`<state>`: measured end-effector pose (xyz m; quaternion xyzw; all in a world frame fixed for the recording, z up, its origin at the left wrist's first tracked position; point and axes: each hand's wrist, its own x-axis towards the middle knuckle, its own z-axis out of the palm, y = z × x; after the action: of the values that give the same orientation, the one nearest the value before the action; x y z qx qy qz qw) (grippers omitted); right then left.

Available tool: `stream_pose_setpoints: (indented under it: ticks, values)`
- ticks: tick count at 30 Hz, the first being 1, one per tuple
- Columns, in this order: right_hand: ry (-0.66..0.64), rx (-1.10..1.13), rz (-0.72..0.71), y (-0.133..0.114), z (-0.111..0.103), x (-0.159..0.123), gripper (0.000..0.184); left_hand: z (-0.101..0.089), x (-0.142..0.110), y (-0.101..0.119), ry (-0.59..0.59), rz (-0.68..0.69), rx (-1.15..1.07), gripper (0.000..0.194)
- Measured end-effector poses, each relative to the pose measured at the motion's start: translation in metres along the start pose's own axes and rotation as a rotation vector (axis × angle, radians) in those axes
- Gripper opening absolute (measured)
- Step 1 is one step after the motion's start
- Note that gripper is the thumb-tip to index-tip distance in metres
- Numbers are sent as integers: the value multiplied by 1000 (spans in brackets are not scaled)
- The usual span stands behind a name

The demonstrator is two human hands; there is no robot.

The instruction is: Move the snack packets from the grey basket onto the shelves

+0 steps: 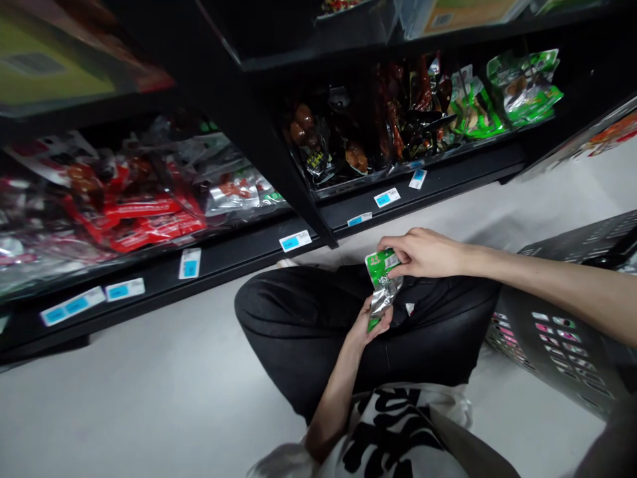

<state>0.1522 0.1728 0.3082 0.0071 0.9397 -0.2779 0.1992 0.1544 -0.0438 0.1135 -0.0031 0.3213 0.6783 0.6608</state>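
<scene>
A small green and silver snack packet [384,287] is held over my crossed legs, tilted, between both hands. My left hand [369,326] is closed around its lower end. At the upper end, the fingers and thumb of my right hand [421,253] pinch the green part near a barcode. Similar green packets [525,86] lie at the right end of the lower shelf in front of me. Part of the packet is hidden behind my fingers.
Dark shelves run across the front, with red snack packets [149,219] at left and dark packets of brown food [308,143] nearer the middle. Price labels [295,241] line the shelf edge [239,255]. A grey basket [527,325] with slotted sides stands on the floor at right.
</scene>
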Motion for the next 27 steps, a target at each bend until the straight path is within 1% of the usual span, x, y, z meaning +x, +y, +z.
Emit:
stream_pose_setpoints:
  ticks: [2, 4, 6, 10, 12, 19, 23, 27]
  values:
    - [14, -42, 49, 1, -3, 1, 34, 0, -1, 3, -64, -6, 6, 53]
    - [22, -59, 79, 2, -5, 2, 33, 0, -2, 6, -125, -13, 12, 47]
    - [15, -72, 80, 3, -4, 2, 31, -1, -3, 7, -173, -25, 19, 42]
    - [-15, -85, 53, 4, -2, 2, 24, -1, -3, 8, -223, -26, 27, 43]
    - [-22, -90, 54, 5, -1, 1, 23, -1, -2, 7, -230, -23, 28, 44]
    - [-14, -160, 73, 9, 2, 1, 34, 1, -2, 7, -229, -41, 37, 42]
    - [-12, -182, 62, 12, 4, 1, 37, 4, -2, 5, -178, 10, 35, 40]
    - [-12, -214, 58, 12, 3, 1, 39, 5, -1, 3, -134, 69, 31, 41]
